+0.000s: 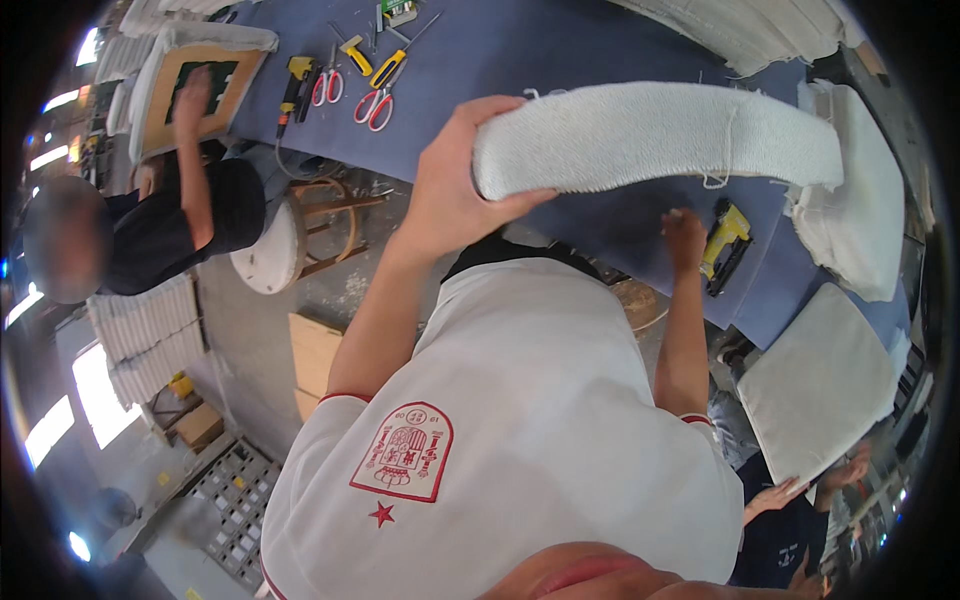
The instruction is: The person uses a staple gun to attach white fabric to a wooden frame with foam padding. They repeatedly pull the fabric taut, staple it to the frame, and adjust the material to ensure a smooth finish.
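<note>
A curved, padded panel covered in white woven fabric stretches across the space above the table. My left hand grips its left end, thumb below and fingers over the top. Loose white threads hang from the fabric toward its right part. Below the panel, my right hand is low by the table edge with curled fingers; whether anything is in them is hidden. Just right of that hand lies a yellow and black staple gun, apart from it.
On the blue-grey table lie red-handled scissors, a yellow-handled screwdriver and another staple gun. White cushioned pieces stand at right. A co-worker works at left; another person's hands hold a pale panel.
</note>
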Demonstrator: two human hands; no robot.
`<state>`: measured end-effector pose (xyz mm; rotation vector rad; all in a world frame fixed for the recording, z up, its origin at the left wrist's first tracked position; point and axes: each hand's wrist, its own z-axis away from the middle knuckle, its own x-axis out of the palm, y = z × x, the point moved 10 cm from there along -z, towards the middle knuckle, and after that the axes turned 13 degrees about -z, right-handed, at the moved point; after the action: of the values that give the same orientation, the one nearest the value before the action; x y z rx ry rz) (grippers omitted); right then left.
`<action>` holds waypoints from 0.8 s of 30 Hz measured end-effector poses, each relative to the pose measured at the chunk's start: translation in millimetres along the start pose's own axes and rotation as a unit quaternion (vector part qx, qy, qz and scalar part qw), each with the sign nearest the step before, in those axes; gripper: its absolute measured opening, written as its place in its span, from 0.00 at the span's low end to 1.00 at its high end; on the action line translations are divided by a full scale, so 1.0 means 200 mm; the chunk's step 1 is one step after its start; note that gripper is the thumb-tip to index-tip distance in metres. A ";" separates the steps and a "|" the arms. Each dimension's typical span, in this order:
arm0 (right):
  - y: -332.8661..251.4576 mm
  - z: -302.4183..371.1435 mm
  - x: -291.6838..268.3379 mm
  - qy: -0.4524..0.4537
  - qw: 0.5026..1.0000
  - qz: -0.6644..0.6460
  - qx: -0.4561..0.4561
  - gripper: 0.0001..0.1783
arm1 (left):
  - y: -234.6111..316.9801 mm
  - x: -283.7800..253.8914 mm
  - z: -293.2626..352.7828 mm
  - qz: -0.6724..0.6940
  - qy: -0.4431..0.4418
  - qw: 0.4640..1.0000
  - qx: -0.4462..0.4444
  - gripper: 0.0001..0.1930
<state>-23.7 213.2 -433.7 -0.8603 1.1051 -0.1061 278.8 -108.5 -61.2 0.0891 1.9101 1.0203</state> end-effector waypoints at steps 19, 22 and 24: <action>-2.40 0.52 -0.64 -0.073 0.954 -0.285 -0.067 0.12 | -0.06 -0.04 0.00 -0.021 0.059 0.989 0.133 0.48; -2.37 0.51 -0.60 -0.009 0.943 -0.325 -0.076 0.13 | -0.07 -0.04 -0.02 -0.031 0.059 0.989 0.133 0.47; -2.37 0.52 -0.58 0.029 0.936 -0.332 -0.113 0.13 | -0.08 -0.03 -0.03 -0.032 0.060 0.988 0.136 0.47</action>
<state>160.6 2.6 -20.2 -1.4245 0.8482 -0.5773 283.7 -124.8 -65.7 0.1250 2.1412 0.7317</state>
